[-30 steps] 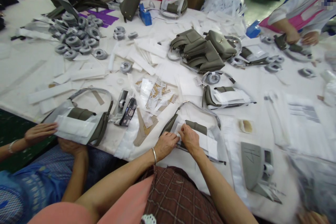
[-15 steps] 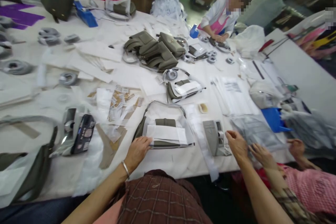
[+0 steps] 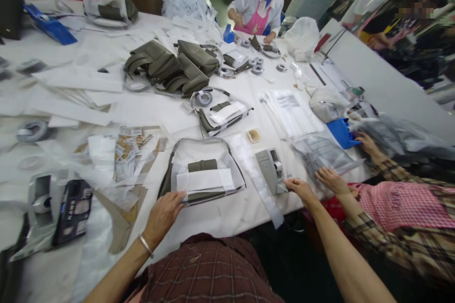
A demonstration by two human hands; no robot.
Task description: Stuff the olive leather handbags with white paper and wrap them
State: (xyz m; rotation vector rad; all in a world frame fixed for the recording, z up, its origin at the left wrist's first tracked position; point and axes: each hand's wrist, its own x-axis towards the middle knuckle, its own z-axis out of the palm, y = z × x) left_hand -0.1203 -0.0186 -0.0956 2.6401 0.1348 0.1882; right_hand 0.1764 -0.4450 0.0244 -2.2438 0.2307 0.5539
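Note:
A dark olive handbag lies in front of me, with white paper over its front and clear wrapping around its strap. My left hand rests at its lower left corner, fingers stretched out along the edge. To the right stands a grey tape dispenser with a roll in it. Beside its front end, the thumb and fingers of my right hand are pinched on a small strip of clear tape.
A co-worker's hand lies by clear plastic bags at right. Another wrapped handbag and a pile of olive bags lie farther back. Tags and a black box are at left. Another person works across the table.
The view has turned, so the table's things appear farther left. My right hand has moved slightly away from the dispenser's front. My left hand stays at the handbag's corner.

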